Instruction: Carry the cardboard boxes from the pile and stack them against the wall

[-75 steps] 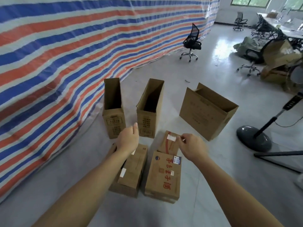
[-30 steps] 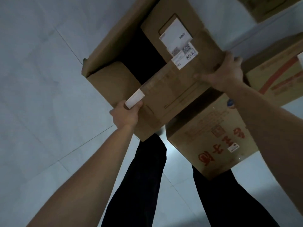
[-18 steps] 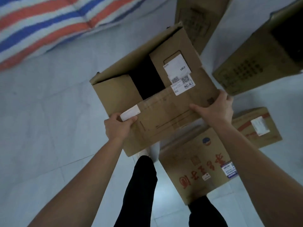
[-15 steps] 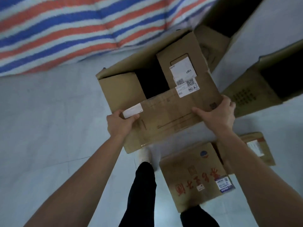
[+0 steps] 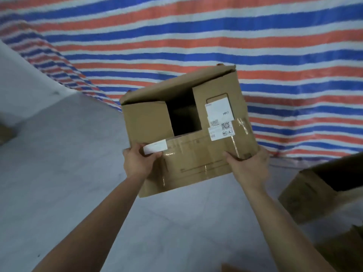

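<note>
Two grips carry one cardboard box point(image 5: 196, 163) in the air above the grey floor point(image 5: 59, 163), in front of a tarpaulin point(image 5: 196, 36) with red, blue and white stripes that hangs as the wall and folds onto the floor at its foot. The left grip point(image 5: 137, 163) grasps the near left edge of the box, its thumb lying on top beside a small white sticker point(image 5: 155, 147). The right grip point(image 5: 249, 167) grasps the near right corner, with the thumb on the top face and the fingers hidden under it. The box is tilted, and its top is partly open, so a dark square hole shows between the flaps. To the right, an open box point(image 5: 306, 193) stands on the floor near the foot of the tarpaulin, apart from the carried one, and more cardboard point(image 5: 343, 250) lies below it at the edge of the view. A brown thing point(image 5: 4, 132) at the far left edge is too cut off to tell. On the right flap sits a white label point(image 5: 219, 108) with a short code that is too blurred to read. Under it is a second label point(image 5: 221, 132) with two QR codes, the letters "WU", and "NC" in a circle beside an "A". Strips of clear tape cross the top face.
</note>
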Demonstrator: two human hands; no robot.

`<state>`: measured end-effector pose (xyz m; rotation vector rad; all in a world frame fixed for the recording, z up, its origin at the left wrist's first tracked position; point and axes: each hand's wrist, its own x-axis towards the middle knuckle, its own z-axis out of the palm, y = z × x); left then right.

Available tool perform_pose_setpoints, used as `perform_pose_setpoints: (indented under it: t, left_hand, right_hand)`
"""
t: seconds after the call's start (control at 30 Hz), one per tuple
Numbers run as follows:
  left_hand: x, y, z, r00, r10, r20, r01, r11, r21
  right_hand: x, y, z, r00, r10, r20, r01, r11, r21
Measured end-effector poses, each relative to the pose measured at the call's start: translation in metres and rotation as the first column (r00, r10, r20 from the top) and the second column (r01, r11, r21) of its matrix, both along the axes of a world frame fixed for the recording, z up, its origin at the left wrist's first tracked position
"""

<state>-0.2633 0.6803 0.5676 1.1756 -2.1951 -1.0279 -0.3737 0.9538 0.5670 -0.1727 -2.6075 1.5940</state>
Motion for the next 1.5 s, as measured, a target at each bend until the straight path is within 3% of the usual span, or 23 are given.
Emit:
perform_pose_setpoints:
  t: [0.2,0.57,0.97,1.13,1.5]
  left_hand:
    - [0.136,-0.156,0.028,0.978,0.168,-0.122,-0.174,0.984,-0.039]
    - [0.355,-0.433,0.057,0.864,0.475,-0.164,-0.488,0.871,-0.048]
    - [0.396,-0.720,0.008,0.764,0.638,-0.095,-0.643,0.765,-0.034]
    - [0.414,-0.855,0.022,0.691,0.720,-0.059,-0.722,0.691,-0.033]
    - [0.529,-1.141,0.019,0.535,0.840,-0.094,-0.845,0.531,-0.065]
  right_hand:
    - [0.080,-0.183,0.028,0.974,0.213,-0.083,-0.214,0.977,-0.002]
    - [0.222,-0.532,0.054,0.825,0.553,-0.116,-0.554,0.832,0.033]
    - [0.237,-0.865,0.010,0.717,0.696,-0.047,-0.696,0.718,0.021]
    - [0.242,-1.029,0.018,0.642,0.767,-0.006,-0.766,0.642,0.018]
    - [0.342,-1.367,0.021,0.476,0.876,-0.074,-0.876,0.480,0.054]
